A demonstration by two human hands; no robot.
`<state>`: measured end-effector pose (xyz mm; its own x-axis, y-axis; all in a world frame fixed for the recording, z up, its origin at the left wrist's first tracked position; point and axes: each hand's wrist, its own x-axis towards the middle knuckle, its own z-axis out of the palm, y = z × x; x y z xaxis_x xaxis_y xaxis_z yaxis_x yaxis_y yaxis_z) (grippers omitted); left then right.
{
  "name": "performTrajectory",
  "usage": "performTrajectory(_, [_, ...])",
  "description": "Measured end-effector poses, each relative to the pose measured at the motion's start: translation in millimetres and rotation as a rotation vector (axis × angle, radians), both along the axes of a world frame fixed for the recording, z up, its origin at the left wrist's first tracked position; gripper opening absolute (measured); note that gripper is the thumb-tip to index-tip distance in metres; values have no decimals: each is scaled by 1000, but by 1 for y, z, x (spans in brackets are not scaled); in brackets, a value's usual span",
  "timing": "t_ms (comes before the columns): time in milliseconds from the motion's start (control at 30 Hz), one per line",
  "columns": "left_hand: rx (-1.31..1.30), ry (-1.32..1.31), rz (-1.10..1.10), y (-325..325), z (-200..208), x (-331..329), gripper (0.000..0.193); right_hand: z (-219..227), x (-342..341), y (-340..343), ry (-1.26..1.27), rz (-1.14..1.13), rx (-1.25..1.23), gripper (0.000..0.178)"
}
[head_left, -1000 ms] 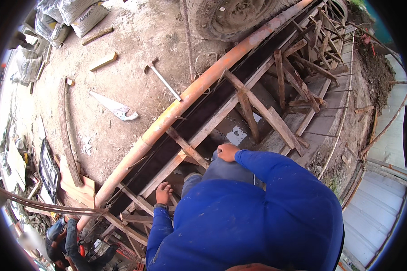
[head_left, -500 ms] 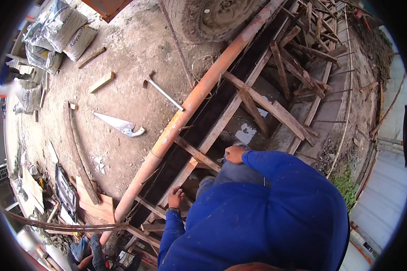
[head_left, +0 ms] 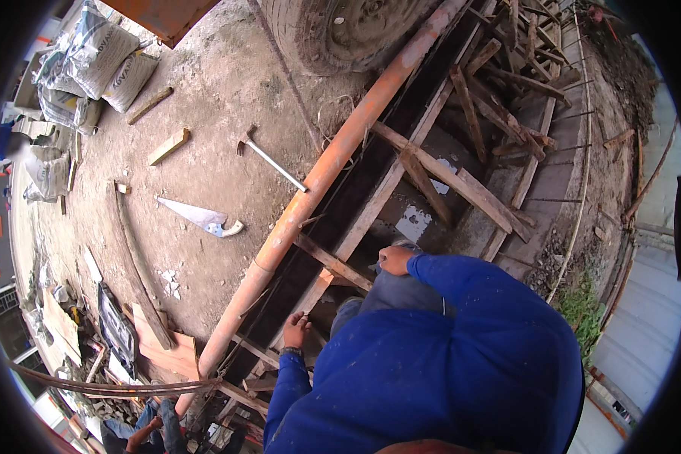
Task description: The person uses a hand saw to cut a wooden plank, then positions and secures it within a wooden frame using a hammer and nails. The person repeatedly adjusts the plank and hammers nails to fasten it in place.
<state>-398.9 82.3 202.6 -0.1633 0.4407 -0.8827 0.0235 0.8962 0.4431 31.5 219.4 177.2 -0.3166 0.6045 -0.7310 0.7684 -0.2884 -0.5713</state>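
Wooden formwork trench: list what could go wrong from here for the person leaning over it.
1. The left hand rests on a thin cross brace above the dark trench; if it slips or the brace gives, the person could pitch in.
2. The hand saw and hammer lie loose on the dirt nearby, possible trip or cut hazards.
3. The right hand is close to rough board ends, so splinters seem likely.

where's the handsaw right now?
Head view, left of centre: the handsaw lies flat on the dirt, left of the orange pipe, below the hammer.
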Motion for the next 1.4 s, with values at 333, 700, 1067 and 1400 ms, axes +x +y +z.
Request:
performTrajectory(333, [90,-15,4,-12,-27,2,33,-18,8,-2,7,18,43,23])
performTrajectory(700, [153,53,4,-31,-12,23,34,5,1,9,1,72,-54,25])
performTrajectory(1067, [111,60,67,-74,4,35,34,25,9,31,9,126,24,27])
performTrajectory(1400, [190,39,147,-87,-17,48,34,51,0,46,-17,200,92,30])
